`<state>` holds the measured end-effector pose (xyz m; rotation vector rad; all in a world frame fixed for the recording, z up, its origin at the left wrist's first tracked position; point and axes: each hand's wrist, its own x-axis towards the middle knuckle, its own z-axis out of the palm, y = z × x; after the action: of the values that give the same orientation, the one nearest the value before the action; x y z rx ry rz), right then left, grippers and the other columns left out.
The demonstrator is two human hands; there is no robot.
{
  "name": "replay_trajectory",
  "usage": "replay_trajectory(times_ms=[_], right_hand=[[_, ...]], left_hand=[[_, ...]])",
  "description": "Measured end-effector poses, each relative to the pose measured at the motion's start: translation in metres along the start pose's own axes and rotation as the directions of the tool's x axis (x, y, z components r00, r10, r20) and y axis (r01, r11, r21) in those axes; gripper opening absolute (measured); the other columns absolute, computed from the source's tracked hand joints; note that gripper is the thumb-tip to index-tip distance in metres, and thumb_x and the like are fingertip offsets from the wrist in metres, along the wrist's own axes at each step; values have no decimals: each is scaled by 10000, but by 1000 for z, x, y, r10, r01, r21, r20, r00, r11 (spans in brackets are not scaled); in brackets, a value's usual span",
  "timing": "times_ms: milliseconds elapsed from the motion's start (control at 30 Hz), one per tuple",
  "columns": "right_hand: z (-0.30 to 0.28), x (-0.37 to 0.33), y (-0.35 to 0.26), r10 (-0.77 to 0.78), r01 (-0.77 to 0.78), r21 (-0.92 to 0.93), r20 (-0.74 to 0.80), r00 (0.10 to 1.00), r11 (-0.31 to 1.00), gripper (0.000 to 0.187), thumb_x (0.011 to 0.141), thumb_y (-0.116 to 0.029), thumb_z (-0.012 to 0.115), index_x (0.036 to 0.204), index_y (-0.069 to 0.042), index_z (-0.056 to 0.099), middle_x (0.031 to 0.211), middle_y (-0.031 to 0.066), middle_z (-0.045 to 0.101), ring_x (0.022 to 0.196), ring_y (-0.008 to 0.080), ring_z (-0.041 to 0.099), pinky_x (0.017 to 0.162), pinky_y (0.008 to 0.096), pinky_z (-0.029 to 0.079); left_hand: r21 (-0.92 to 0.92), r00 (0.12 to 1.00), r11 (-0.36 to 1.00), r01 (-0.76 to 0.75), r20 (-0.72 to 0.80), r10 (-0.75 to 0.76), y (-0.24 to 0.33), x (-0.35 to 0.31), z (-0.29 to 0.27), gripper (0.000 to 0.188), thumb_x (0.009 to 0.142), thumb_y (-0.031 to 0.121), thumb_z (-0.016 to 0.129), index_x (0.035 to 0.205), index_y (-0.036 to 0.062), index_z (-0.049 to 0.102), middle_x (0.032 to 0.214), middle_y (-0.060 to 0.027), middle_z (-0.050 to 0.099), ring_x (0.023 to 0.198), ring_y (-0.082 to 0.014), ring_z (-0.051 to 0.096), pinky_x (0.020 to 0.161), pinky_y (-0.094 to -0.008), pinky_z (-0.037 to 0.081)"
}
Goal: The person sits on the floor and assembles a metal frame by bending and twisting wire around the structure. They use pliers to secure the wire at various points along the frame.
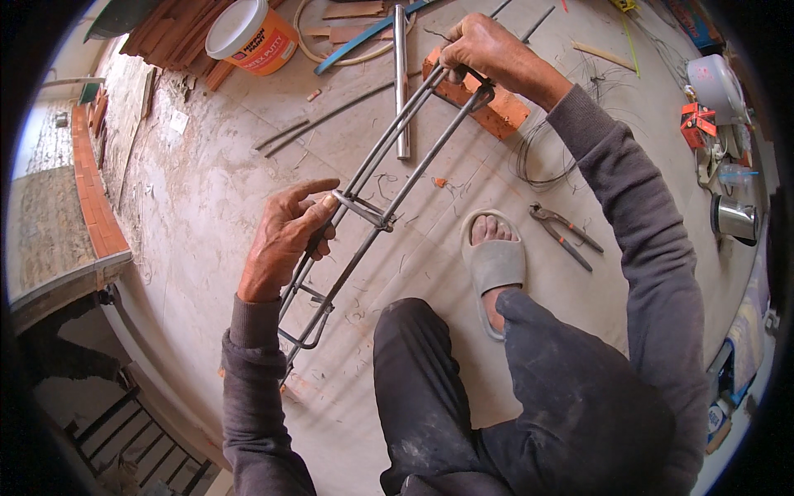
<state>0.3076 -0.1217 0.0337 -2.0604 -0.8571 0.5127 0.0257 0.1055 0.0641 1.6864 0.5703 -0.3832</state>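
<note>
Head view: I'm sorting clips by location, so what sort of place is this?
Likely a building or renovation site: a metal rod frame, a brick and pincers on a littered floor.

an orange-and-white bucket (266, 51) stands beside stacked reddish tiles (169, 35), with a steel cup (733, 218) at far right.

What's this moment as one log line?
left fingers: on metal-bar frame; right fingers: on frame, farther away; pincers: floor, near sandalled foot

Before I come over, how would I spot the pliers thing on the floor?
Find the gray sandal on the pale floor. Just right of it lie the pincers: two spread, orange-tinged handles, unlike the thin tangled wire beyond them.
</note>
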Motion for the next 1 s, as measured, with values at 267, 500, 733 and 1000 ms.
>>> replay_trajectory(times_ms=[267, 500, 733, 1000], right_hand=[[4, 8, 17, 57, -59, 94, 32, 998, 994, 224, 802, -87, 676, 961, 70, 703, 755, 124, 688, 679, 183, 672, 685, 336, 557], [-3, -9, -5, 355, -311, 461, -9, 935, 831, 390, 897, 33, 554, 1285, 53, 586, 874, 124, 719, 446, 9, 443, 343, 159, 331], [-8, -10, 6, 381, -327, 550, 16, 924, 769, 344, 950, 8, 510, 1283, 45, 588, 872, 116, 718, 437, -24, 369, 324, 125, 278], [-2, -15, -6, 357, -289, 601, 7, 934, 745, 321, 984, -8, 456, 1279, 38, 572, 773, 13, 624, 464, -34, 377, 340, 104, 316]], left_hand=[[27, 999, 999, -45, 17, 45, -1, 1, -2, 552, 978, 405, 656, 1303, -39, 610, 691, -22, 582, 542, -97, 573, 501, -244, 475], [95, 997, 995, -11, 77, 4, 10, 2, -5, 611, 984, 463, 623, 1292, -64, 599, 688, -45, 600, 557, -111, 602, 509, -253, 491], [727, 995, 681, -84, 26, 95, 26, 34, -1, 609, 992, 549, 565, 1109, -34, 694, 679, -64, 619, 577, -150, 615, 553, -324, 509], [229, 898, 870, -436, 177, 403, 67, 125, 44, 387, 1006, 333, 616, 1146, -22, 676, 868, -115, 694, 757, -180, 673, 654, -292, 562]])
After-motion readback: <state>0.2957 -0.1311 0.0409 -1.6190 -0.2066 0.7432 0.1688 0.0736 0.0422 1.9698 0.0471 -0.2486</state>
